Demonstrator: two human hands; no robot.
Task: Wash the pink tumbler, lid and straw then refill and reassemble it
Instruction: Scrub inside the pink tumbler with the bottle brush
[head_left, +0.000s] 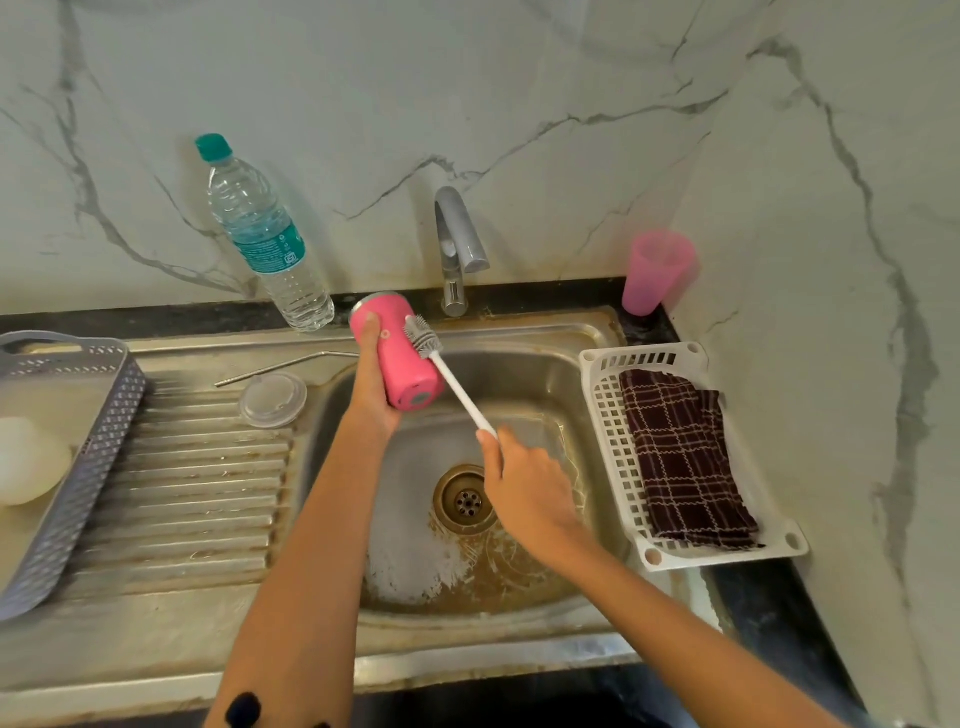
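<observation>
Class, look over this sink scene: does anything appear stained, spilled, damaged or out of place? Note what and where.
The sink basin stands out: brownish staining rings the drain, with whitish smeared streaks to its lower left, so it looks grimy. Similar brown marks surround the tap base. Nothing appears spilled or broken.

A steel sink unit (208, 519) is sitting in a black counter (769, 597), with its ribbed drainboard lying to the left of the basin (410, 499). On the drainboard a metal straw (280, 366) is lying near the back edge. A clear lid (274, 399) is lying flat just in front of it, close to the basin's rim. A grey basket (78, 467) is resting on the drainboard's left end. A water bottle (265, 234) is standing upright on the back ledge, left of the tap (457, 244). A white basket (608, 415) is sitting just right of the basin, and a pink cup (657, 273) is standing in the counter's back right corner.
</observation>
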